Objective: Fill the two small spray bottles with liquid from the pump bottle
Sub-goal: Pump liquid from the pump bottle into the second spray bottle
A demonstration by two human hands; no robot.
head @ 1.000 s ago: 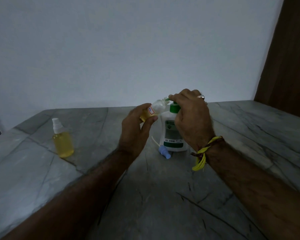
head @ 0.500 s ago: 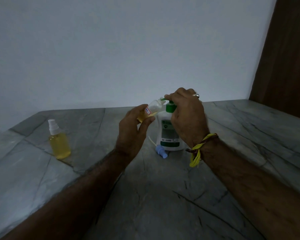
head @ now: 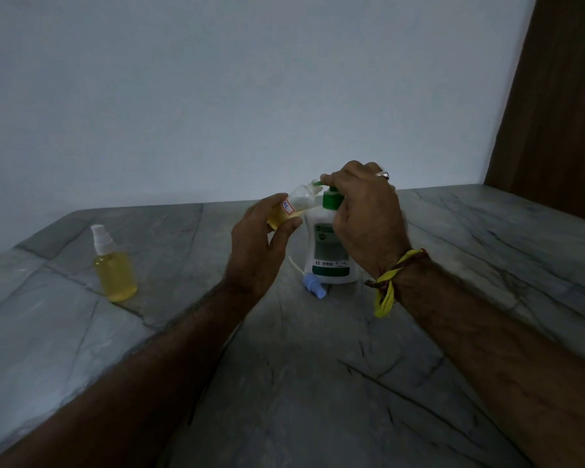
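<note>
The left hand [head: 260,244] gripped the open spray bottle [head: 293,209], fingers and thumb curled round its lower half, and held it tilted, neck up and to the right, mouth right against the green nozzle of the pump bottle [head: 328,251]. A little yellow liquid sat in its bottom, and a small label with red edging showed on its side. The right hand [head: 365,221] was clamped over the green pump head, fingers curled down on top of it, a ring [head: 383,174] showing on one finger. A yellow thread [head: 387,285] was tied round that wrist, its ends hanging loose. The white pump bottle stood upright on the grey stone table [head: 318,383], its label facing me, partly hidden behind the right hand. Just in front of its base lay the blue spray cap [head: 313,288] on its side, its thin white tube pointing up and to the left. Well off to the left stood the second spray bottle [head: 114,268], upright, white sprayer fitted, full of yellow liquid almost to the shoulder. Behind it all ran a plain pale wall [head: 217,96], and a brown wooden panel [head: 561,106] rose at the far right
</note>
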